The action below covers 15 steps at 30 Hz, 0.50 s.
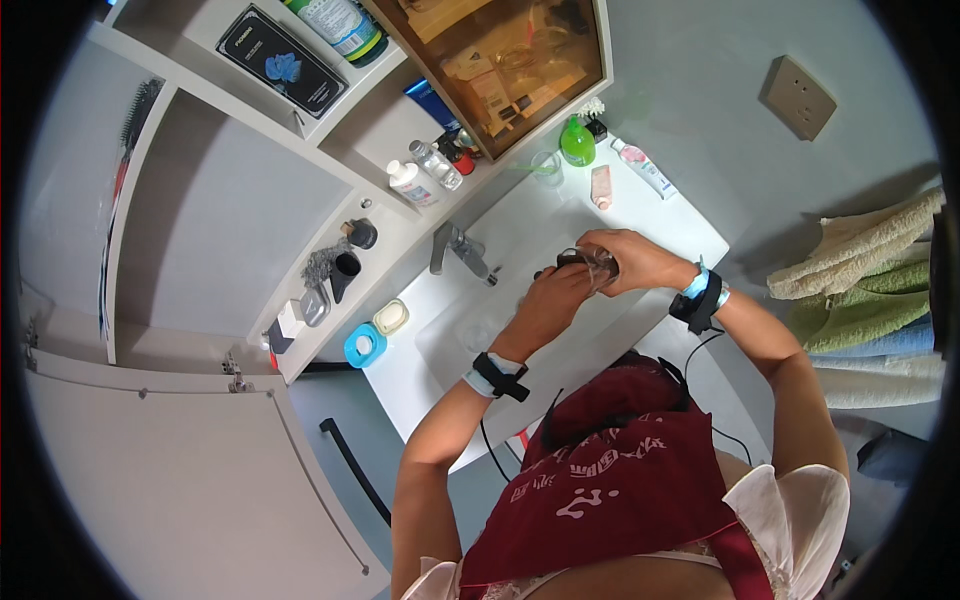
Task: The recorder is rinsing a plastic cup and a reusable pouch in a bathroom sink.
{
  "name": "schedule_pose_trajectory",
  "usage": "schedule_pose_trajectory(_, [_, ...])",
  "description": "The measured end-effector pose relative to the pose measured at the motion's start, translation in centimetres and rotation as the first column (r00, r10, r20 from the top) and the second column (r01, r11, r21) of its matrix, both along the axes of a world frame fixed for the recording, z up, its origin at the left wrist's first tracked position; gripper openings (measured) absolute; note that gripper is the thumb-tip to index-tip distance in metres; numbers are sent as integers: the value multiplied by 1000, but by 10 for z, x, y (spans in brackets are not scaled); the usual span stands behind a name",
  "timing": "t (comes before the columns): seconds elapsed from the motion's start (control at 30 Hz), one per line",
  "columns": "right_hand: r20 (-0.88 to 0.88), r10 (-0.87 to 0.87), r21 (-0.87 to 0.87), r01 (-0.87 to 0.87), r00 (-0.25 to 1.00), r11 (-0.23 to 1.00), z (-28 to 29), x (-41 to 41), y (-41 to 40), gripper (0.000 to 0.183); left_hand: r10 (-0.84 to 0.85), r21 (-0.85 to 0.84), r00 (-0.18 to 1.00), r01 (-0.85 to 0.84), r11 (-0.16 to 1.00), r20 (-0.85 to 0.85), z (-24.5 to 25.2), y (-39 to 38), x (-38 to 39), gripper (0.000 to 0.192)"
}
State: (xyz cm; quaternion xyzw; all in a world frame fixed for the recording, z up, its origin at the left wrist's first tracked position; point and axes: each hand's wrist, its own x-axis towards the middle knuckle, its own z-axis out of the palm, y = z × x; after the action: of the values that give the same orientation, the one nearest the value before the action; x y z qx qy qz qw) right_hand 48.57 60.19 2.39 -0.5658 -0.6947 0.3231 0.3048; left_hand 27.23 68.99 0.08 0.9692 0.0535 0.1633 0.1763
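Observation:
Over the white washbasin (450,337), my left hand (547,307) and my right hand (637,259) meet around a clear cup (602,271). The right hand wraps its far side; the left hand's fingers press on its near side, partly hiding it. Something dark shows at the cup and between the fingers; what it is cannot be told. Left of the hands is a chrome faucet (469,253). Another round clear shape lies low in the basin, too blurred to name. Both wrists wear black straps.
A green pump bottle (577,142), a clear tumbler (547,169), a pink tube (601,187) and a toothpaste tube (645,169) are at the basin's back. A blue round container (365,345) and a soap dish (391,317) stand left. Cabinet shelves and an open cabinet door (187,480) flank the left; towels (862,292) hang right.

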Motion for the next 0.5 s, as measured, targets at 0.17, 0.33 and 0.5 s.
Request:
schedule_pose_trajectory(0.17, [106,-185,298,146,977,943,-14,-18,0,57,140,-880,981,-182,439,-133,5,-7,14,35])
schedule_pose_trajectory(0.33, [68,-182,312,152,981,938,-3,-8,4,66,201,-839,979,-78,538,37,1,0,14,32])
schedule_pose_trajectory(0.5, [-541,206,-266,-399,815,878,17,13,0,52,-216,-54,971,212,976,-105,-1,7,4,25])
